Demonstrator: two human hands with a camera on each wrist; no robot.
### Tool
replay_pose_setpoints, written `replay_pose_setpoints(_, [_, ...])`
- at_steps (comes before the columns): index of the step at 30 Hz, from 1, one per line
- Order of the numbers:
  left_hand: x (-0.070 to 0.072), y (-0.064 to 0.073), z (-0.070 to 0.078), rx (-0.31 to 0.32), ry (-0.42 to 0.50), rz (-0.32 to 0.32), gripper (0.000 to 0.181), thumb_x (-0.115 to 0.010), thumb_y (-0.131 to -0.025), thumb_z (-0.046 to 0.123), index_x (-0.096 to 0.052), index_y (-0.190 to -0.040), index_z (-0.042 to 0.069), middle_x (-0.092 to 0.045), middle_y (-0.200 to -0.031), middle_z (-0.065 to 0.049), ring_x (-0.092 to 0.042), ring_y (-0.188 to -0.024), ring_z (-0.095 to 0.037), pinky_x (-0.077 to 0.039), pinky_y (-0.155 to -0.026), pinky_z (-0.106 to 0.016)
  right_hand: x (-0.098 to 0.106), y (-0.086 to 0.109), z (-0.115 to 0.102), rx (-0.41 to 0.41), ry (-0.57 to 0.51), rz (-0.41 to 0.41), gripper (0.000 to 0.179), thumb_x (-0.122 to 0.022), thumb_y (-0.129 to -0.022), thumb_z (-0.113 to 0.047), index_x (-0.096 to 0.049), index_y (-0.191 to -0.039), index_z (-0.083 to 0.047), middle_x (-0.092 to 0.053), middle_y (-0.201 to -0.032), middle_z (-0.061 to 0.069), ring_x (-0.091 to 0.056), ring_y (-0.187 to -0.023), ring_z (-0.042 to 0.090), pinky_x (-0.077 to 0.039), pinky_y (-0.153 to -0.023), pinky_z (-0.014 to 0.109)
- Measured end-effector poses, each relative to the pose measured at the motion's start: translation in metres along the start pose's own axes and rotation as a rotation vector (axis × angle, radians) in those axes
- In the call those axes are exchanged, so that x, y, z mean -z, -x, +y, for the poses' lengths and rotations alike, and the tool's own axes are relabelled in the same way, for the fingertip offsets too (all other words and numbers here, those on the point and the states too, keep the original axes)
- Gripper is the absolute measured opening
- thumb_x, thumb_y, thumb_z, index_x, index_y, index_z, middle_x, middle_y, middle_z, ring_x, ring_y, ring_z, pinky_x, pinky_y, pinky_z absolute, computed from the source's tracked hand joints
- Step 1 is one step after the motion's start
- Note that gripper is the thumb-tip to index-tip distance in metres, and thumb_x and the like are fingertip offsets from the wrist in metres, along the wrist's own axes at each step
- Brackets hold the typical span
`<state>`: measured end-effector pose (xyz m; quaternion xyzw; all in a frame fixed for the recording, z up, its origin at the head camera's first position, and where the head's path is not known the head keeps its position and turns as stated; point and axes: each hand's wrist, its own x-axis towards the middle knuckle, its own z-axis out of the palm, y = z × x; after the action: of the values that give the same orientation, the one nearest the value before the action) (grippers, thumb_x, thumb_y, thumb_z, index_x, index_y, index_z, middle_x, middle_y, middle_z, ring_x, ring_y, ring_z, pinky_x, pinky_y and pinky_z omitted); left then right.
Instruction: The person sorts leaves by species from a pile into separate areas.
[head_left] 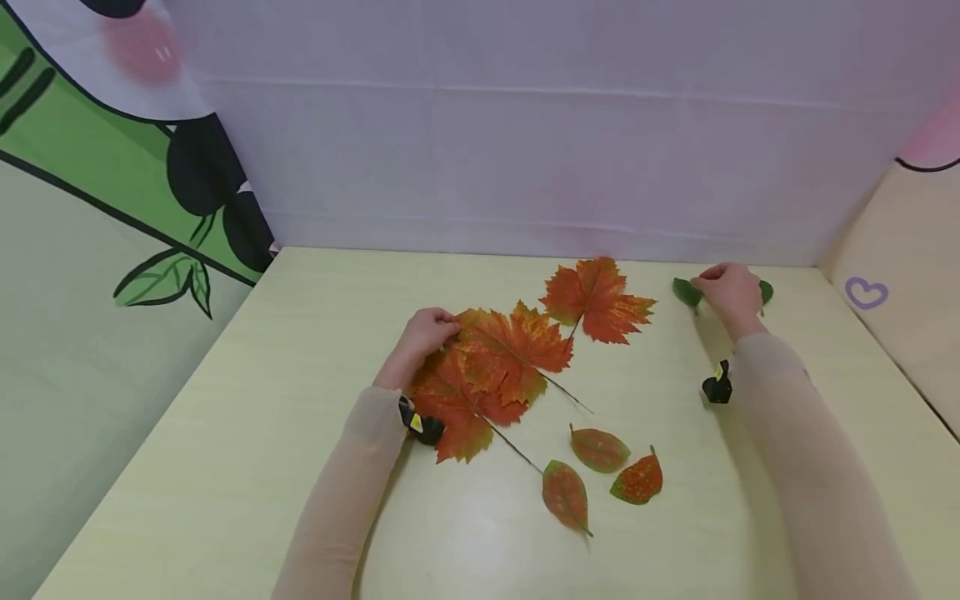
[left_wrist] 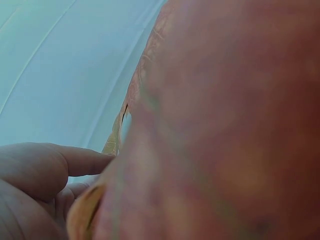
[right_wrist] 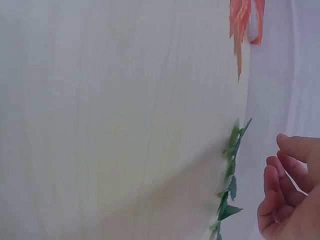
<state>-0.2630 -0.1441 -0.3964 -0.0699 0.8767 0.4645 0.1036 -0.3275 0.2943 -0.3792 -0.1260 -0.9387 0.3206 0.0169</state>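
Note:
In the head view my left hand (head_left: 426, 335) pinches the edge of an orange-red maple leaf (head_left: 506, 346). Another maple leaf (head_left: 457, 408) overlaps it from below, nearer my wrist. Blurred leaf surface fills most of the left wrist view, with thumb and finger of the left hand (left_wrist: 47, 175) at its edge. At the far right, my right hand (head_left: 731, 292) is over small green leaves (head_left: 686, 292), partly hiding them. From the right wrist, the right hand (right_wrist: 295, 185) appears with loosely bent fingers and nothing between them, apart from the row of green leaves (right_wrist: 230, 175).
A third maple leaf (head_left: 598, 300) lies near the table's back edge. Three small red-green leaves, one of them an oval leaf (head_left: 566, 496), lie toward the front. A pale curtain (head_left: 525, 167) rises behind the table (head_left: 247, 467), and printed cloth panels flank it.

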Motion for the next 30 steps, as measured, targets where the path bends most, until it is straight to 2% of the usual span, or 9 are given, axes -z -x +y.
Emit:
replay_pose_setpoints(5, [0.003,0.001,0.002,0.001,0.005,-0.003,0.024,-0.054,-0.091,0.019,-0.059,-0.105,0.0,-0.058,-0.094,-0.011,-0.051,-0.077,-0.02,-0.042,-0.067,-0.027,0.005,0.013,-0.006,0.088,0.009,-0.029,0.044,-0.054,-0.088,-0.038,-0.057,-0.113,-0.001,-0.055,-0.115,0.022,-0.051,-0.099,0.037,-0.039,-0.08,0.046])
replay_pose_setpoints(12, [0.002,0.001,0.002,-0.012,0.005,-0.006,0.024,-0.053,-0.091,0.018,-0.059,-0.104,-0.001,-0.058,-0.093,-0.012,-0.052,-0.076,-0.02,-0.043,-0.066,-0.027,0.007,0.043,-0.012,0.246,0.081,-0.065,0.04,-0.056,-0.087,-0.038,-0.059,-0.107,-0.003,-0.061,-0.103,0.02,-0.056,-0.085,0.031,-0.041,-0.064,0.037])
replay_pose_setpoints(16, [0.001,-0.001,0.0,-0.013,0.01,-0.001,0.023,-0.054,-0.091,0.017,-0.059,-0.103,-0.001,-0.058,-0.093,-0.012,-0.052,-0.076,-0.02,-0.042,-0.067,-0.028,0.006,0.061,-0.013,0.335,0.082,-0.089,0.035,-0.059,-0.086,-0.035,-0.061,-0.102,-0.003,-0.063,-0.097,0.017,-0.056,-0.083,0.028,-0.041,-0.065,0.034])
replay_pose_setpoints(22, [0.0,-0.003,-0.002,-0.014,0.024,-0.001,0.024,-0.053,-0.091,0.017,-0.058,-0.105,-0.001,-0.058,-0.094,-0.012,-0.052,-0.073,-0.018,-0.042,-0.065,-0.026,0.006,0.083,-0.012,0.428,0.096,-0.202,0.028,-0.062,-0.085,-0.031,-0.064,-0.099,-0.007,-0.064,-0.09,0.01,-0.056,-0.082,0.024,-0.043,-0.065,0.03])
replay_pose_setpoints(30, [0.0,-0.003,-0.002,-0.005,0.052,0.002,0.025,-0.054,-0.091,0.018,-0.058,-0.106,-0.001,-0.058,-0.093,-0.011,-0.051,-0.071,-0.016,-0.042,-0.064,-0.026,-0.004,0.112,-0.011,0.564,0.058,-0.365,0.022,-0.064,-0.084,-0.029,-0.067,-0.097,-0.011,-0.064,-0.087,-0.003,-0.055,-0.08,0.013,-0.043,-0.07,0.027])
